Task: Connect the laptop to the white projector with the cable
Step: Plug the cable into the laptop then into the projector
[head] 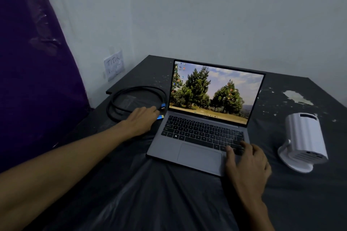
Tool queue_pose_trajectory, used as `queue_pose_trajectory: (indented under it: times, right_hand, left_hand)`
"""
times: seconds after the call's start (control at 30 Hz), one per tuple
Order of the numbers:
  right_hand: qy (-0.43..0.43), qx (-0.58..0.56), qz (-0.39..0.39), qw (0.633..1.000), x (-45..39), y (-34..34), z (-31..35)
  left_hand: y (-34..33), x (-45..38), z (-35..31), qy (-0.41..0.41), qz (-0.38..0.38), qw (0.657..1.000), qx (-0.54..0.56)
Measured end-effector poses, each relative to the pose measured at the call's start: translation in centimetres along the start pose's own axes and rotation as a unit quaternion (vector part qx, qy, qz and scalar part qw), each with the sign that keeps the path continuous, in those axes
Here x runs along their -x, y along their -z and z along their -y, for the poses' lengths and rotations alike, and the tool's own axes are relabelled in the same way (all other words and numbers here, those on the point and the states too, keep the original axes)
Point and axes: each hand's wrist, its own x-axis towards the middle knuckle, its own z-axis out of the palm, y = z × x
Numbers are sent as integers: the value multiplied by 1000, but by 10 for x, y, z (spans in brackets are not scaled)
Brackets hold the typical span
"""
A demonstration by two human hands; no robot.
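A grey laptop [199,157] stands open in the middle of the dark table, its screen lit with a picture of trees. To its left lies a coiled black cable [120,97] with two blue plugs next to the laptop's left edge. My left hand [139,120] rests palm down on the cable, fingers reaching over the nearer blue plug [160,117]; whether it grips the plug is hidden. My right hand [246,163] lies on the laptop's lower right corner, fingers spread on the keys. The white projector [304,137] stands on its stand to the right of the laptop.
The table [169,202] is covered in dark wrinkled plastic, with white flaking patches [296,96] at the back right. A white wall runs behind it, with a handwritten paper note [114,64] at the left. A purple wrapped object [33,80] leans at the far left.
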Motion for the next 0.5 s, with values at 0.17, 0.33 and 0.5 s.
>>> queue_pose_trajectory:
  times: [0.17, 0.33, 0.5]
  right_hand:
    - [-10, 9, 12, 1000, -1, -1, -2]
    - [-18, 12, 21, 1000, -2, -2, -1]
    - [-11, 11, 20, 1000, -1, -1, -1]
  left_hand:
    - [1, 10, 15, -51, -24, 996, 69]
    - [5, 11, 21, -93, -13, 991, 95]
    - [14, 4, 26, -120, 11, 986, 117]
